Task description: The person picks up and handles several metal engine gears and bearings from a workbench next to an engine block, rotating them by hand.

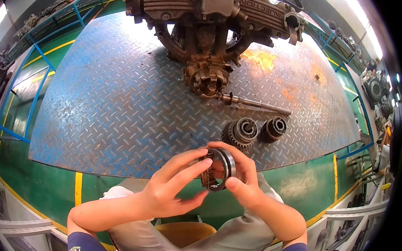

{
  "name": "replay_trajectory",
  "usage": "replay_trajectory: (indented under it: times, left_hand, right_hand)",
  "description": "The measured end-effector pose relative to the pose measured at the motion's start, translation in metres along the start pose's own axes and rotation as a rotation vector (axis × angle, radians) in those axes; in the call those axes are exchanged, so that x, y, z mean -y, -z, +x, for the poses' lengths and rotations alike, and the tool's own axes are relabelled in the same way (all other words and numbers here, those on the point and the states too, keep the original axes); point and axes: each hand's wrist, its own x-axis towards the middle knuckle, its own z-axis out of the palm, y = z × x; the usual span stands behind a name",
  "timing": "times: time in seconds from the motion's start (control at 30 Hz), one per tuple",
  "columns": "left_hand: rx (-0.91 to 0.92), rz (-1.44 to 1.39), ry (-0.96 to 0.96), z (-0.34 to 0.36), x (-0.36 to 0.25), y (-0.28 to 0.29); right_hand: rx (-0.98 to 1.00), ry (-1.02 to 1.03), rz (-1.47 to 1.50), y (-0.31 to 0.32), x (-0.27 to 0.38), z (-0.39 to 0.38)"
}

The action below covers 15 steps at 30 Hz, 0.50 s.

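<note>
Above my lap, in front of the table edge, a steel synchronizer sleeve with a groove round its outside is tilted so that its opening shows. A darker toothed ring sits against its left side; whether the two are seated together I cannot tell. My right hand grips the sleeve from the right, thumb at the lower rim and fingers over the top. From the left, my left hand has its fingertips on the toothed ring, with the thumb below it. Just beyond my right hand, a larger gear cluster and a smaller gear stand on the table.
A blue-grey diamond-plate table spreads ahead. On its far side stands a large engine part with a brown metal housing in front. A long steel shaft lies beside the housing. Blue railings flank the table.
</note>
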Motion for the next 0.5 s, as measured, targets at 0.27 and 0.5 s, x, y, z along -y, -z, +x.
replay_trajectory:
  times: [0.27, 0.5]
  left_hand:
    - [-0.034, -0.003, -0.024, 0.0003, 0.0049, -0.0022]
    - [-0.085, -0.1, -0.012, -0.0024, 0.0067, -0.0011]
  right_hand:
    - [-0.031, -0.073, -0.023, 0.0019, 0.0053, 0.0011]
    - [-0.003, -0.007, -0.029, 0.0031, 0.0053, 0.0011]
